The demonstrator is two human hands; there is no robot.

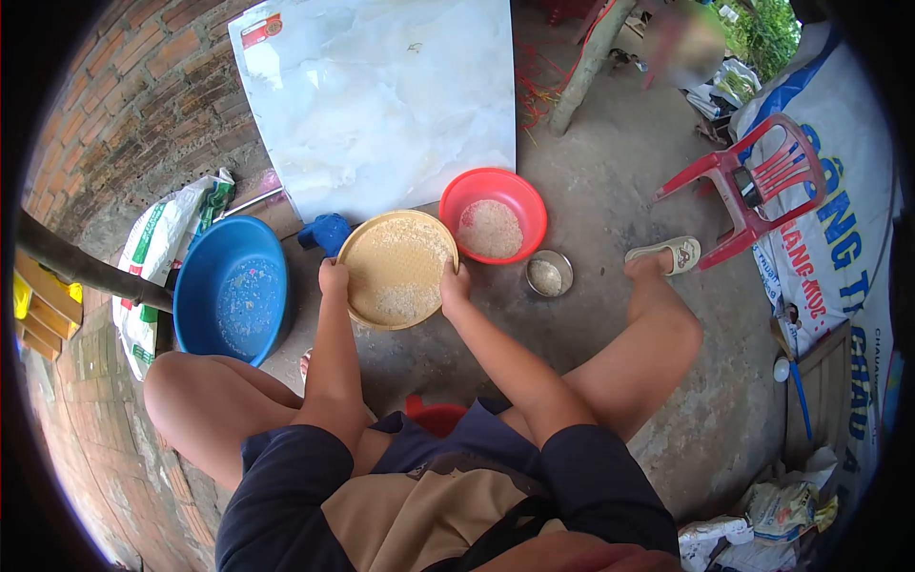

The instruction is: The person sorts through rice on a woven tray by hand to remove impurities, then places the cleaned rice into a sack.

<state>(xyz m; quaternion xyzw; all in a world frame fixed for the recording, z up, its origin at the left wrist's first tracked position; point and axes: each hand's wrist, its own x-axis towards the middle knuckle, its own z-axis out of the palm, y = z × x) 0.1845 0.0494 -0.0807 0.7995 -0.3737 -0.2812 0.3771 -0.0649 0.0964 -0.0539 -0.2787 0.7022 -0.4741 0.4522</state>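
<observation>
"Tray (pixel 389 255) where?"

"Between blue basin (pixel 202 296) and red basin (pixel 536 212), grasped at opposite edges by left hand (pixel 334 276) and right hand (pixel 457 285)."

"How best to handle?"

"Grip evenly, hold level, move gently; mind the near rim, with pale grains (pixel 404 303) lying close by."

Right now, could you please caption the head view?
Left hand and right hand hold a round tan tray beside a red basin.

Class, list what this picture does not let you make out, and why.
All in the head view:
- Fingertips of left hand and right hand: hidden by the yellow tray.
- Red object below: mostly hidden by clothing and legs.
- Specks in blue basin: too small.
- Upper-right shape: blurred.
- Printed sheet: cut off by dark edge.
</observation>
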